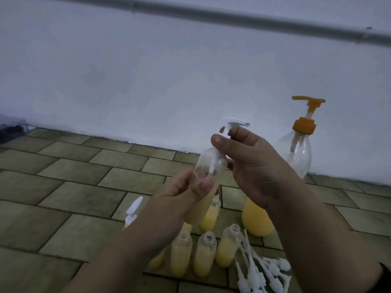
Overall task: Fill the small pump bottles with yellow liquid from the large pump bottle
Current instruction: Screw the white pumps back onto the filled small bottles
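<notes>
My left hand (186,191) grips a small clear bottle (208,166) with yellow liquid in its lower part, held up and tilted. My right hand (251,163) pinches the white pump cap (236,124) seated on that bottle's neck; the cap's tube shows inside the bottle. The large pump bottle (296,157) with an orange pump stands at the right by the wall, its yellow liquid low (256,220) and partly hidden behind my right arm. Several small open bottles (204,254) with yellow liquid stand on the floor below my hands.
A heap of loose white pump caps (260,271) lies on the tiled floor (74,187) at the lower right. One small capped bottle (132,210) shows behind my left forearm. A white wall runs close behind. A dark object (12,130) sits at the far left.
</notes>
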### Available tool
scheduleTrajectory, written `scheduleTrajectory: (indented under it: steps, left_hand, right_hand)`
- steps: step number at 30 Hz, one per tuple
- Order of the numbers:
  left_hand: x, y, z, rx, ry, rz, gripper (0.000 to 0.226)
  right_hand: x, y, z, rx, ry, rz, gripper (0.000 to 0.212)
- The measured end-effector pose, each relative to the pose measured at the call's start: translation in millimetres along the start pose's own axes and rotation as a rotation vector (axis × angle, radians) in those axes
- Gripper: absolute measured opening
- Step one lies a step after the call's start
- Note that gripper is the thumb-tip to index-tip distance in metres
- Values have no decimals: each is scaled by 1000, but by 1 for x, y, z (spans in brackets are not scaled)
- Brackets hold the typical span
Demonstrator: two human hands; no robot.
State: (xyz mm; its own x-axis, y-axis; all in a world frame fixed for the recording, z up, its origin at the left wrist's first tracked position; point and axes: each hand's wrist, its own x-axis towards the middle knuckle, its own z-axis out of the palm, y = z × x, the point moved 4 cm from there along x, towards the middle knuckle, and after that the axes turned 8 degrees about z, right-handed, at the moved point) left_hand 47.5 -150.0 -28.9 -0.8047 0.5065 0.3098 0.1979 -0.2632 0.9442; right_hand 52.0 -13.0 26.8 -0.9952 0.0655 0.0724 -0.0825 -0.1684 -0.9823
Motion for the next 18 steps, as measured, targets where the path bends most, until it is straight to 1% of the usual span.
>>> scheduleTrajectory:
  steps: [2, 3, 6, 8, 10, 12, 14, 16, 18]
  left_hand:
    - [0, -1, -1, 7, 24, -6, 29]
    - [0, -1, -1, 6, 29, -7, 29]
    - [-1, -1, -3, 52, 18, -11, 29]
    - [-2, -1, -1, 84, -3, -6, 22]
    - [-2, -3, -1, 88, -10, -17, 14]
    - [-2, -2, -2, 73, -3, -32, 17]
    - [2, 0, -6, 172, 10, 10, 24]
    - [5, 4, -8, 310, 32, 84, 33]
    - [8, 9, -11, 401, 60, 145, 35]
  right_hand:
    - [-2, -1, 2, 24, -49, 12, 27]
    - [-3, -3, 1, 30, -54, 7, 25]
    - [-5, -4, -2, 18, 29, -27, 28]
    - [-6, -5, -4, -62, 55, -36, 35]
    - [-9, -8, -2, -140, -8, -24, 38]
    - [-12, -12, 0, -175, -52, -29, 35]
    - [-14, -12, 1, -182, 1, -67, 31]
    - [-14, -8, 2, -200, 106, -115, 23]
    - [-15, -6, 5, -228, 164, -154, 15]
